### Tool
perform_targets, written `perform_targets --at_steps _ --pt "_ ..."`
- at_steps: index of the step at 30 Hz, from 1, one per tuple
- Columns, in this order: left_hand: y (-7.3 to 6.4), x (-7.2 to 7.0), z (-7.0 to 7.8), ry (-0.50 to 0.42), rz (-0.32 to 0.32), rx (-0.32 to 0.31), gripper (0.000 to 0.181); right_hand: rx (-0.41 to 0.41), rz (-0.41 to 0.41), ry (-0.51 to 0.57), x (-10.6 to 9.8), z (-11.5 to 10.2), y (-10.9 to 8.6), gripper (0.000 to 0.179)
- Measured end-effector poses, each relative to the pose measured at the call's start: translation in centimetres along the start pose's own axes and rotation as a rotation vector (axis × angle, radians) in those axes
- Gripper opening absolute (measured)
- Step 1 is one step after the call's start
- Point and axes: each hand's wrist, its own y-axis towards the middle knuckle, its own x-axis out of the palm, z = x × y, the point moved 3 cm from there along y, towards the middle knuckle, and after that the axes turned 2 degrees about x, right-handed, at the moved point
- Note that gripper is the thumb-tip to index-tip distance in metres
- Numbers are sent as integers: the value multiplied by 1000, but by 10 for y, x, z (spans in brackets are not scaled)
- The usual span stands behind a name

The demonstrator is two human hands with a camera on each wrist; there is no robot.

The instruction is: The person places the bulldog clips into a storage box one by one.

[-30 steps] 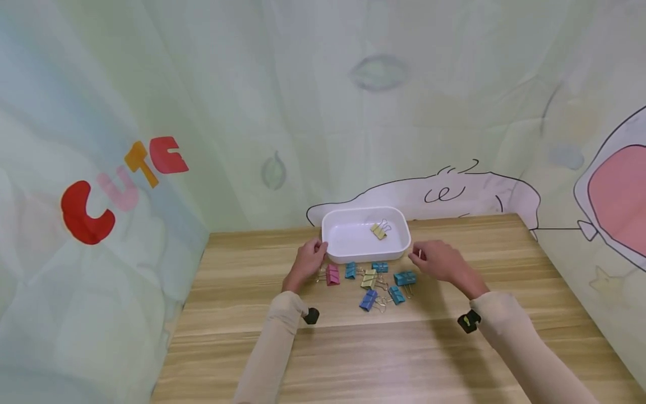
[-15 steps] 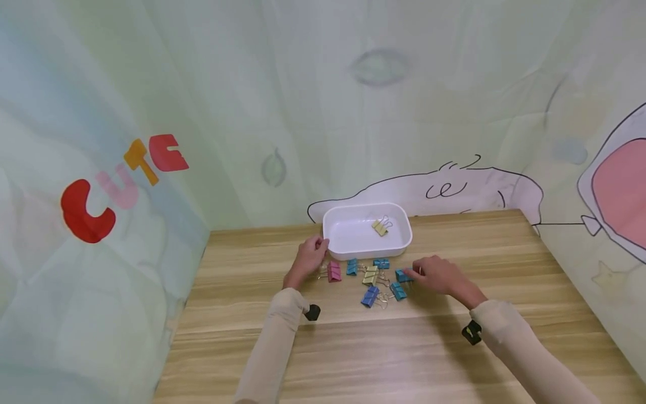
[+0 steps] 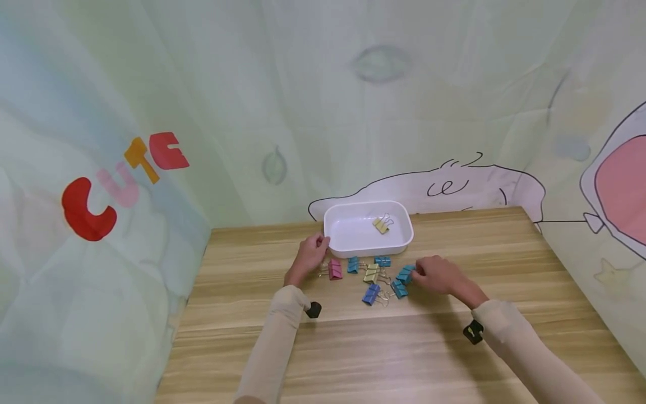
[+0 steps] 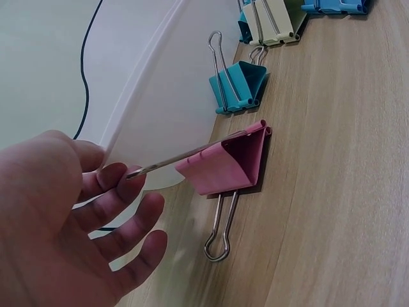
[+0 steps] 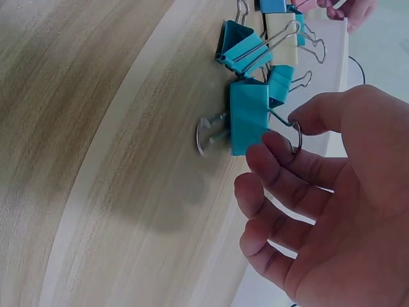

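Observation:
My right hand (image 3: pixel 440 275) pinches a wire handle of a teal binder clip (image 5: pixel 249 118) between thumb and index finger, the other fingers loosely bent. My left hand (image 3: pixel 309 257) is at the near left corner of the white tray (image 3: pixel 368 252), thumb and index finger pinching its rim. Beside those fingers lies a pink binder clip (image 4: pixel 220 167), one wire handle reaching up to a fingertip in the left wrist view. Inside the tray is a yellow binder clip (image 3: pixel 381 225). In front of the tray are a pale yellow clip (image 3: pixel 371 274) and a blue clip (image 3: pixel 371 294).
More teal clips lie close by, including one at the tray's front (image 3: pixel 382 261), one near the pink clip (image 3: pixel 353 265) and one below the pinched clip (image 3: pixel 400 289). The wooden table (image 3: pixel 373 353) meets a printed curtain (image 3: pixel 282 112) behind the tray.
My right hand has come down from beside the tray's right end to the teal clip and taken its handle; the clip has turned. The left hand stays at the tray corner.

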Motion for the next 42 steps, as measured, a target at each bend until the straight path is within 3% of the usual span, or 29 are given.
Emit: perform_targets --at_steps 8,20,31,42 --pt "0 -1 2 2 -2 7 29 -12 58 18 -7 1 3 24" --pt "0 0 3 12 -5 15 31 -30 70 -13 -31 -3 2 26" --pt "0 1 1 31 15 11 30 -112 136 -113 -72 -30 13 25" --pt "0 1 0 32 4 -4 32 -154 69 -217 -87 -60 41 18"
